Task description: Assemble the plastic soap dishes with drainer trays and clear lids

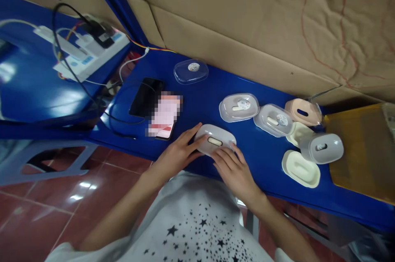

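A light grey rounded plastic box point(202, 147) with a cream oval piece point(215, 141) in the slot of its top lies at the front of the blue table. My left hand point(182, 149) grips its left end, fingers along the far and near sides. At the right end, my right hand point(231, 167) holds the box, its fingers bent over the near edge and corner. To the right are two similar boxes under clear covers, one box point(230, 113) nearer and another box point(265, 127) beyond it. The undersides of both hands are hidden.
A clear cover point(188, 76) lies at the back. Left are a dark phone point(145, 99), a lit phone point(165, 118) and a power strip point(89, 58) with cables. Right stand a peach box point(304, 107), grey box point(335, 147), cream tray point(290, 169) and carton point(364, 142).
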Demonstrator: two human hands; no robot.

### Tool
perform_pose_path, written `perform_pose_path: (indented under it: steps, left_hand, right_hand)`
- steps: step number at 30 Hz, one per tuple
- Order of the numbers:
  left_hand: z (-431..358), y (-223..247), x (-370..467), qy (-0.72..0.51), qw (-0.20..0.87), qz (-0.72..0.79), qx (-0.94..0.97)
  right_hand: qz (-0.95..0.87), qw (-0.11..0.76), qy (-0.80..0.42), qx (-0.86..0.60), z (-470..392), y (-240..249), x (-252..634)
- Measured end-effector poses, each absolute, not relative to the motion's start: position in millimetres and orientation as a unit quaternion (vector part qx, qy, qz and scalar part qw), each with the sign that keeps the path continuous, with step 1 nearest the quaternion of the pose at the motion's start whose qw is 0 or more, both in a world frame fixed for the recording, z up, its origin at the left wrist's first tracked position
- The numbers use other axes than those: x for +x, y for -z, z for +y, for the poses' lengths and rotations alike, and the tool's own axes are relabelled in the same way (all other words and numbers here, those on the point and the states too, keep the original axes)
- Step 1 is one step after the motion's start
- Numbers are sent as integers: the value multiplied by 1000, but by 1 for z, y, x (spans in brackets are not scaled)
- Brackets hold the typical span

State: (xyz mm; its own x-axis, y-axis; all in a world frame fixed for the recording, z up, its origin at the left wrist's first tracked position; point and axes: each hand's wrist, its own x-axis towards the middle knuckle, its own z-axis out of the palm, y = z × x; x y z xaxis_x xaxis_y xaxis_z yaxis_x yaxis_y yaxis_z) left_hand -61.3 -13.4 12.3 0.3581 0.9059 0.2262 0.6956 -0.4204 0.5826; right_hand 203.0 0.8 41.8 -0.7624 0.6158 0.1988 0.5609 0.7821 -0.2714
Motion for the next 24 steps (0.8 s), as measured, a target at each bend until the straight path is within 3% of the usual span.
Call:
perform_pose_path:
  steps: [5,10,15,21,24]
  left_hand:
    - [16,-46,-72,-241,168,485,823]
    - [130,-83,-96,-144,62,629,761]
    - [216,-85,-114,-4,125,710,693]
    - [149,-87,-107,-183,93,634,746]
    - [85,-90,-81,-207,177,519,810]
  right_hand:
    - [-917,188,-106,-336,-4,-36,221]
    - [-905,187,-114,-364,-8,-37,241]
    - [-885,196,-113,-407,-24,-24,252]
    - [-836,252,-154,-462,-32,-16,271]
    - [-827,280,-169,-457,-25,-18,275]
